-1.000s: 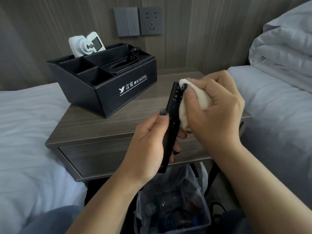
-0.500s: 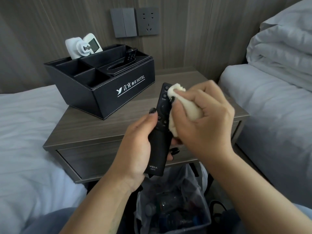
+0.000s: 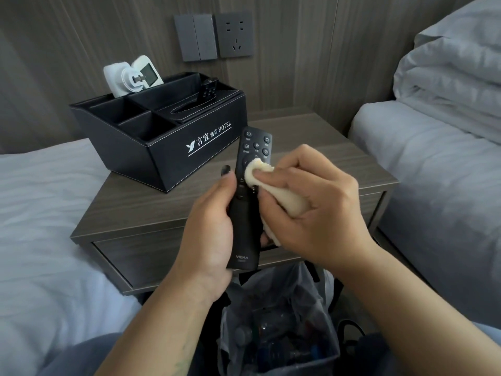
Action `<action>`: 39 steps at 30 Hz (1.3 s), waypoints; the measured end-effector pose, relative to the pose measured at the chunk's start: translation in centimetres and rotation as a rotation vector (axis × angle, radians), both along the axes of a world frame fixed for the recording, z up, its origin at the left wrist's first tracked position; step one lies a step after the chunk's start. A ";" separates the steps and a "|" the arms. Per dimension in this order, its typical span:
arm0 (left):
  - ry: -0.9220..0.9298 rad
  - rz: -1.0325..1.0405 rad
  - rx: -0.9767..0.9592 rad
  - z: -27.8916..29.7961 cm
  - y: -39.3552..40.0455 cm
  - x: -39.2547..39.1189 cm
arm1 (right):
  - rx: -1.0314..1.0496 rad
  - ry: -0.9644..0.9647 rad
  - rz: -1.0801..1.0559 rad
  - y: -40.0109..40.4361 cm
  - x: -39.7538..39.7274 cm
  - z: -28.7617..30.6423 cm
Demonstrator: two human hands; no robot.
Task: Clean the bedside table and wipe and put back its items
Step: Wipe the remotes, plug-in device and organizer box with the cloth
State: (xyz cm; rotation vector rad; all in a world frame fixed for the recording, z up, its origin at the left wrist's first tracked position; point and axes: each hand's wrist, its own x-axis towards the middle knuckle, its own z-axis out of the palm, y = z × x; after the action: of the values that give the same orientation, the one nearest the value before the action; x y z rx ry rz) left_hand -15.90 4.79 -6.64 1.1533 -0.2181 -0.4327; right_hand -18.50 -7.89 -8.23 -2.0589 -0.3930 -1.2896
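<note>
My left hand [image 3: 208, 229] grips a slim black TV remote [image 3: 248, 213] upright, buttons facing me, in front of the wooden bedside table [image 3: 151, 210]. My right hand [image 3: 314, 210] holds a bunched cream cloth [image 3: 271, 183] and presses its tip on the remote's middle buttons. A black hotel organiser box [image 3: 173, 147] stands at the table's back left. A white remote with a screen [image 3: 145, 73] and a white fitting [image 3: 119, 80] stick up from its rear compartment, and a small black remote [image 3: 207, 90] leans in another.
White beds flank the table: one at the left [image 3: 40, 213], one at the right [image 3: 433, 169] with a folded duvet [image 3: 455, 82]. A bin lined with a plastic bag [image 3: 279, 327] sits below my hands. Wall switches [image 3: 195, 38] and a socket [image 3: 235, 35] are behind.
The remote has turned from edge-on to face me, and both hands have come lower and closer. The cloth has slid from the remote's top end to its middle buttons.
</note>
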 end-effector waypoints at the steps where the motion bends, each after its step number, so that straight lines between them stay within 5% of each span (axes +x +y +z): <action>1: 0.003 0.005 0.010 0.1 0.0 0.0 | 0.009 -0.010 -0.017 -0.2 0.0 0.1; 7: 0.015 -0.127 0.108 0.3 0.3 -0.4 | 0.143 -0.085 -0.236 -1.3 0.1 1.5; 16: 0.246 -0.111 -0.054 0.1 0.7 0.5 | 0.072 0.070 0.055 2.2 -0.3 -0.3; 25: 0.201 -0.064 -0.149 0.0 -0.2 0.2 | 0.139 0.003 -0.156 0.6 -0.1 0.6; 32: 0.356 -0.119 -0.199 0.0 1.1 1.1 | 0.076 0.122 0.115 3.7 -1.4 -1.0; 39: 0.399 -0.124 -0.249 0.1 0.5 0.5 | 0.146 0.085 0.054 3.5 -0.8 -0.5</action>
State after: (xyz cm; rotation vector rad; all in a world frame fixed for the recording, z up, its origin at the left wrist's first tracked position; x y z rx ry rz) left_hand -15.36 5.28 -6.50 0.7924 0.0064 -0.7143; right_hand -19.32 -4.36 -8.77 -1.9598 -0.3053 -1.1601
